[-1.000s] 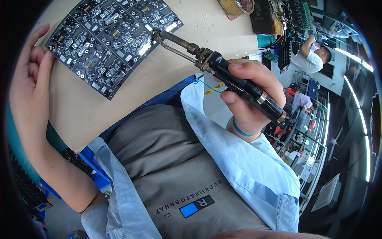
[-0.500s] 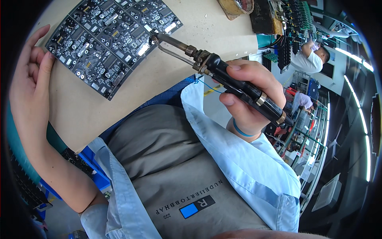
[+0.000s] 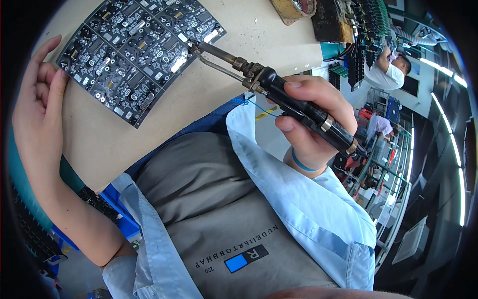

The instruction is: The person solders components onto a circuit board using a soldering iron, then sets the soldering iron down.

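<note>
A black circuit board panel (image 3: 117, 60), divided into several like sections full of small parts, lies on the tan work surface. At its left corner my left hand (image 3: 42, 92) grips the edge, thumb against the board, index finger stretched up, the other fingers curled. My right hand (image 3: 318, 114) is closed round the black handle of a soldering iron (image 3: 269, 79) with a thin metal tube alongside its barrel. The iron's dark tip meets the panel near its right side, beside a shiny silver part. The underside of the panel is hidden.
Beyond the panel, a worn yellowish holder (image 3: 294, 11) stands at the far edge, with a dark box (image 3: 329, 22) next to it. Rows of green boards fill a rack (image 3: 371, 25). Blue bins (image 3: 119, 212) sit below the table's left side. Two people work farther right.
The panel has shifted very slightly under the iron's tip. Both hands hold nearly the same places.
</note>
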Demonstrator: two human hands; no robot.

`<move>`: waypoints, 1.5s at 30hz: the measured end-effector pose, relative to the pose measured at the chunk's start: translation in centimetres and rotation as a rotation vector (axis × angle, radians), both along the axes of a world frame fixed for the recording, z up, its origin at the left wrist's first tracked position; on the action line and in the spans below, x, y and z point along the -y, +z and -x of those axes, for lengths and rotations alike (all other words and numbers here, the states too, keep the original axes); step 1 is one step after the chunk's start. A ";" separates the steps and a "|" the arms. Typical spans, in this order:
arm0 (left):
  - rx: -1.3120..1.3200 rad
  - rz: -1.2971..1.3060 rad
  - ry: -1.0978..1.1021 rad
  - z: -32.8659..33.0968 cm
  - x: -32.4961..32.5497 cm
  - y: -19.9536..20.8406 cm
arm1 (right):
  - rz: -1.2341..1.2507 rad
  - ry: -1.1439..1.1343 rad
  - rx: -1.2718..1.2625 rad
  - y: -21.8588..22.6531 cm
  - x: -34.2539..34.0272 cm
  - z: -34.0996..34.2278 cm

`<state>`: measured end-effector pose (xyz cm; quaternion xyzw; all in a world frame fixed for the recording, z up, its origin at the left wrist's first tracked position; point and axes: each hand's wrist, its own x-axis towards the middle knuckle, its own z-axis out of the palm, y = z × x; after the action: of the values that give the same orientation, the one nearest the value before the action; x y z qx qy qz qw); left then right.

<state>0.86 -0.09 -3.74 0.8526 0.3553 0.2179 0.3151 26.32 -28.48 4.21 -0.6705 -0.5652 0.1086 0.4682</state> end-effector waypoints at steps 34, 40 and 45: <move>-0.079 -0.022 0.107 -0.5 2.6 3.7 | -0.433 -0.432 -0.086 -4.6 1.0 -6.0; -0.023 0.053 0.105 0.8 2.8 4.2 | -0.392 -0.501 -0.186 -7.0 1.7 -5.7; -0.015 0.059 0.100 1.3 2.6 4.5 | -0.428 -0.487 -0.155 -6.1 0.4 -5.4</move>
<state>-0.41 -2.69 0.74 0.8257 0.4060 0.2166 0.3263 31.67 -28.85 -1.87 -0.6622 -0.3609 -0.0771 0.6522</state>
